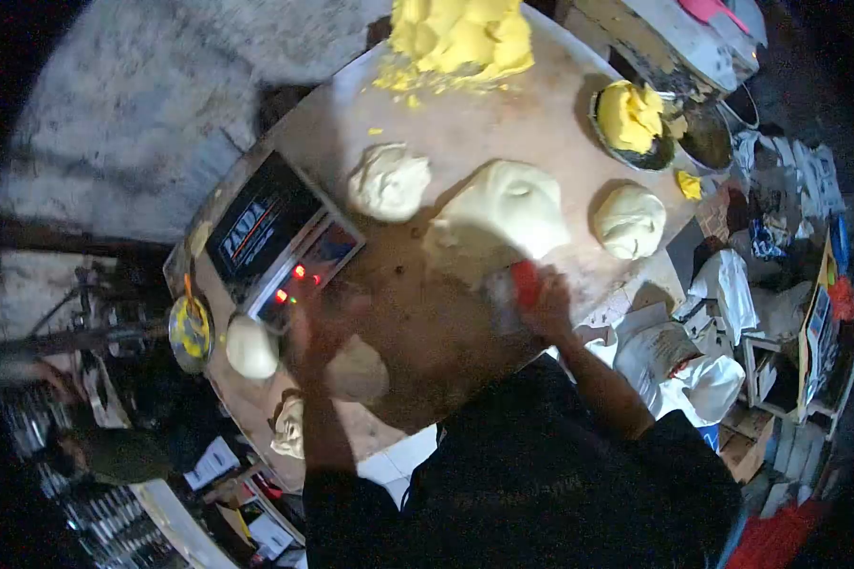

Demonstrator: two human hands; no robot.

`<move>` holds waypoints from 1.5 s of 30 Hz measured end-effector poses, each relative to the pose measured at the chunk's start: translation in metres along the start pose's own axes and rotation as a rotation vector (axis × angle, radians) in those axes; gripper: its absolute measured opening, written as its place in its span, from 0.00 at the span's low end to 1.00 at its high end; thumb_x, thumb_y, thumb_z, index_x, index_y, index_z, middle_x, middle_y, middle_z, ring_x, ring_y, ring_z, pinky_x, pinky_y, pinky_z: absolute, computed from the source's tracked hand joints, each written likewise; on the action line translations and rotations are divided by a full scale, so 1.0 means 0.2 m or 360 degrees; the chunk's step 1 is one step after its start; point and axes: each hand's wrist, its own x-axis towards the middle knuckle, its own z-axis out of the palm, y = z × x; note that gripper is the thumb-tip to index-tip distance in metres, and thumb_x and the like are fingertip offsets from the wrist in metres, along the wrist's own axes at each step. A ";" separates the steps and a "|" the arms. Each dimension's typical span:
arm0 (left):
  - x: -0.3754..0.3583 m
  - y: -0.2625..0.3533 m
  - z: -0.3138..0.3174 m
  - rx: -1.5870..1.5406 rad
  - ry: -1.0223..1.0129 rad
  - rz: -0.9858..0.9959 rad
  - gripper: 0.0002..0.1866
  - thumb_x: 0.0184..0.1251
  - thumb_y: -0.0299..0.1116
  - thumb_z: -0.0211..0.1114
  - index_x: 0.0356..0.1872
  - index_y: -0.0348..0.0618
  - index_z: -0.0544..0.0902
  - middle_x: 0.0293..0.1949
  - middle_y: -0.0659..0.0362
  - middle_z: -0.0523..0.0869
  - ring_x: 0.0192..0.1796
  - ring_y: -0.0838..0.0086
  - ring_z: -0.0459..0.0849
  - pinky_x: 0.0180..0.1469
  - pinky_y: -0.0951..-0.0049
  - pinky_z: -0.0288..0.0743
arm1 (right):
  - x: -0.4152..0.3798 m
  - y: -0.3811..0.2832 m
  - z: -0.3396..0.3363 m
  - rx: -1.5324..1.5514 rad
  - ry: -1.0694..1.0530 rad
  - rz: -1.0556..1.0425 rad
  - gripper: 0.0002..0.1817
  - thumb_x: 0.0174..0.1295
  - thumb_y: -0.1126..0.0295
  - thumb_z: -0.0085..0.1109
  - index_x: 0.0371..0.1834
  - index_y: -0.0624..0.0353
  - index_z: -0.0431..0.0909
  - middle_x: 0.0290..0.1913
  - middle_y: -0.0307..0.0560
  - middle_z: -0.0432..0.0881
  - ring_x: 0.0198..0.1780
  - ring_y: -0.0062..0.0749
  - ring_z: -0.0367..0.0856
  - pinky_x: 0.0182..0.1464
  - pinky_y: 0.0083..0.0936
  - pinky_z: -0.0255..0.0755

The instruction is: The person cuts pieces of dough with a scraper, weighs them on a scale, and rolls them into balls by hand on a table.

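My right hand (552,308) is wrapped round the red handle of a scraper (512,289), its blade low over the table just below a large spread of pale dough (512,204). My left hand (321,327), smeared by motion, is beside the digital scale (280,242) with its red lights; its fingers are too blurred to read. Close to that wrist lies a dim, flat dough piece (358,370). Round dough lumps sit left of the large dough (390,182), right of it (629,221) and below the scale (252,347). A smaller piece (289,427) lies at the near edge.
A big yellow mass (465,38) lies at the table's (351,104) far end. Right of it stands a bowl of yellow stuff (631,119) beside another bowl (707,140). A yellow-smeared container (191,332) is at the left edge. White bags (726,289) lie to the right.
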 end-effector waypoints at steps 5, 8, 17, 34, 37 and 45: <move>0.16 0.61 1.36 0.0757 -0.0044 0.0443 0.26 0.57 0.49 0.68 0.56 0.53 0.77 0.52 0.48 0.78 0.54 0.57 0.78 0.57 0.53 0.73 | -0.18 0.31 0.11 0.0986 -0.0233 0.0399 0.39 0.53 0.54 0.68 0.62 0.66 0.64 0.40 0.65 0.81 0.43 0.61 0.81 0.47 0.46 0.76; 0.22 0.73 1.56 0.0988 -0.0015 0.0347 0.23 0.63 0.54 0.62 0.56 0.57 0.77 0.51 0.50 0.77 0.52 0.61 0.78 0.58 0.51 0.73 | -0.18 0.42 -0.23 0.1170 0.0073 0.0778 0.32 0.56 0.60 0.66 0.61 0.60 0.65 0.36 0.64 0.81 0.39 0.59 0.82 0.43 0.45 0.76; -0.14 0.33 1.21 -0.0179 -0.0520 0.0210 0.24 0.53 0.41 0.72 0.51 0.42 0.79 0.48 0.48 0.81 0.47 0.49 0.83 0.49 0.53 0.78 | 0.42 -0.15 -0.36 0.0469 -0.0433 -0.0206 0.23 0.67 0.70 0.43 0.66 0.58 0.59 0.42 0.74 0.79 0.46 0.64 0.81 0.47 0.51 0.75; -0.72 -0.05 0.68 -0.1050 -0.0545 -0.0367 0.28 0.48 0.32 0.68 0.54 0.40 0.73 0.48 0.45 0.77 0.50 0.47 0.77 0.50 0.53 0.75 | 0.69 -0.59 0.07 -0.0009 -0.0518 -0.0484 0.20 0.75 0.62 0.36 0.67 0.56 0.60 0.39 0.63 0.83 0.37 0.56 0.85 0.38 0.49 0.78; -0.58 -0.09 0.62 -0.0923 -0.0465 -0.0258 0.32 0.48 0.36 0.69 0.57 0.40 0.71 0.51 0.46 0.75 0.52 0.48 0.77 0.55 0.51 0.72 | 0.46 -0.59 -0.09 -0.0327 -0.0910 -0.0214 0.21 0.74 0.65 0.40 0.68 0.55 0.61 0.47 0.63 0.81 0.44 0.57 0.83 0.45 0.50 0.77; -0.11 0.39 0.98 0.0578 -0.0107 -0.0090 0.53 0.31 0.57 0.79 0.65 0.49 0.68 0.65 0.39 0.65 0.62 0.38 0.70 0.62 0.40 0.65 | -0.21 0.03 -0.24 0.0251 -0.0558 -0.0281 0.28 0.60 0.71 0.57 0.63 0.66 0.63 0.44 0.66 0.78 0.46 0.61 0.79 0.46 0.51 0.73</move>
